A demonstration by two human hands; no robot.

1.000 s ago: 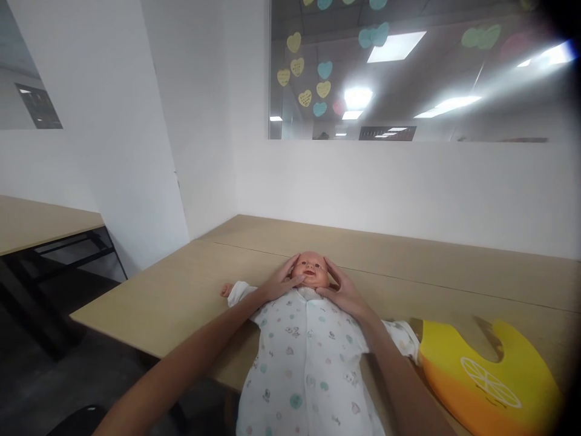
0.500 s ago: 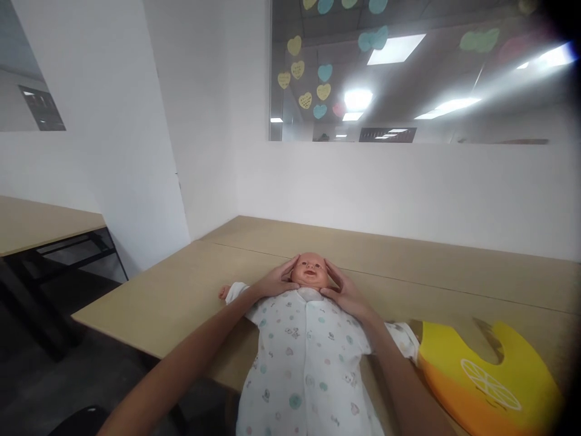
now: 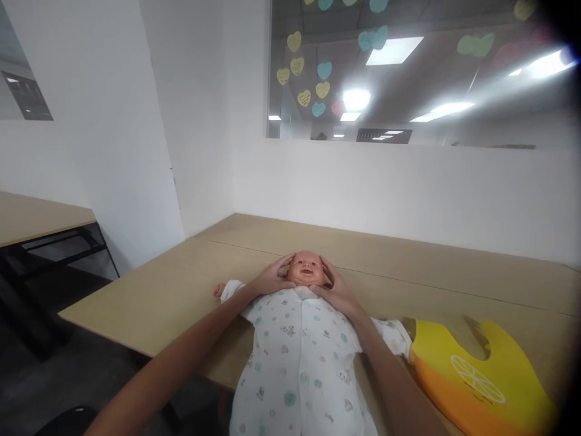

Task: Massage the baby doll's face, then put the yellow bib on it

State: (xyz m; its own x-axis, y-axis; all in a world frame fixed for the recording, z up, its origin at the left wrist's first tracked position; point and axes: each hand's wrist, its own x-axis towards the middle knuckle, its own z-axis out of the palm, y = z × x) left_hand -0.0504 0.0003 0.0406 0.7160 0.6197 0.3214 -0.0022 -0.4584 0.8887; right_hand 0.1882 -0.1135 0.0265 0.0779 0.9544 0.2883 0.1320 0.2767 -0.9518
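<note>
A baby doll point(image 3: 297, 351) lies on its back on the wooden table point(image 3: 177, 284), face up, dressed in a white romper with small printed dots and animals. My left hand point(image 3: 273, 278) cups the left side of its head, thumb by the chin and fingers along the cheek. On the other side, my right hand point(image 3: 336, 289) holds the head the same way. The fingertips behind the head are partly hidden. A yellow and orange bib point(image 3: 481, 375) with a white citrus-slice print lies to the right, against the doll's sleeve.
A white wall point(image 3: 385, 188) rises behind the table, with a window point(image 3: 399, 91) bearing heart-shaped notes. Another table point(image 3: 40, 215) stands at the left beyond a pillar. A dark chair top point(image 3: 68, 421) shows at the lower left.
The whole view has shifted a little, so the scene sits slightly further left. Both hands stay on the doll's head, and the bib lies as before.
</note>
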